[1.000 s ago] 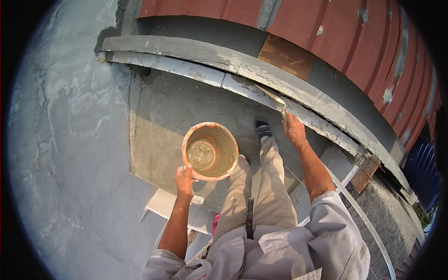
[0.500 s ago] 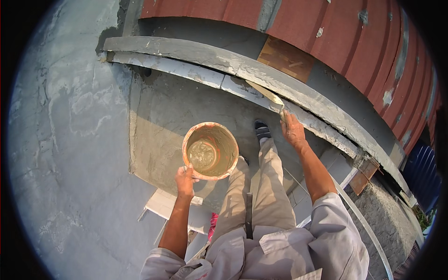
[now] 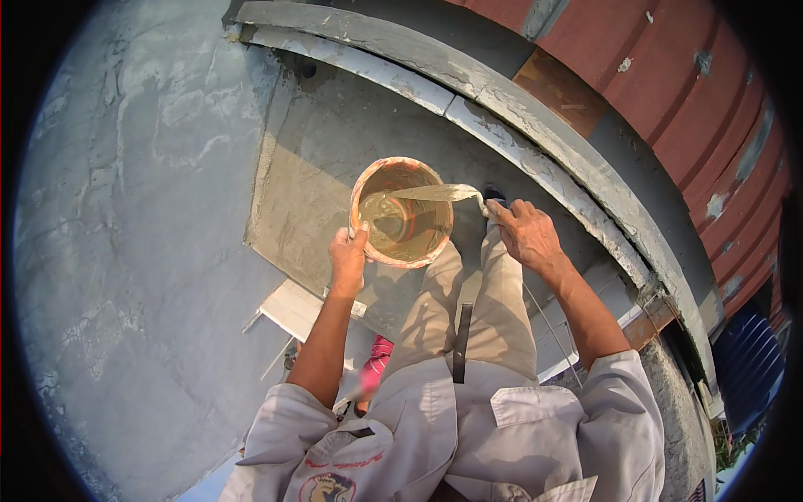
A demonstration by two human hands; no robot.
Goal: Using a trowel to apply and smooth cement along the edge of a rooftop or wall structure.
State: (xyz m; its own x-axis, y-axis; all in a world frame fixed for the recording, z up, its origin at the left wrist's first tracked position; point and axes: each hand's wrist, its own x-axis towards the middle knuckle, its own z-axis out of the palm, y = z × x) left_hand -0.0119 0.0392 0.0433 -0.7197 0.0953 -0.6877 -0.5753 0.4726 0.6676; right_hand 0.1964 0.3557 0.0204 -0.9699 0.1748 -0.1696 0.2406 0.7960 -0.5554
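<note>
My left hand (image 3: 348, 258) grips the rim of a round orange bucket (image 3: 444, 238), its thumb over the near left edge. Wet grey mortar (image 3: 386, 222) coats the bucket's inside and lies at its bottom. My right hand (image 3: 529, 238) is closed round the handle of a pointing trowel (image 3: 438, 193). The trowel's blade reaches leftward over the bucket's rim, its tip above the mortar. Most of the trowel's handle is hidden in my fingers.
A curved concrete ledge (image 3: 468, 76) runs across the far side, with red corrugated roofing (image 3: 661, 92) beyond. A rough grey wall (image 3: 142, 251) rises at left. Below, a white board (image 3: 294, 308) and a person's pink clothing (image 3: 378, 358) show. Blue corrugated sheet (image 3: 747, 352) lies far right.
My right hand has brought the trowel from the ledge back to the bucket, its blade now over the opening. My left hand has lifted or shifted the bucket slightly right, and the view has turned.
</note>
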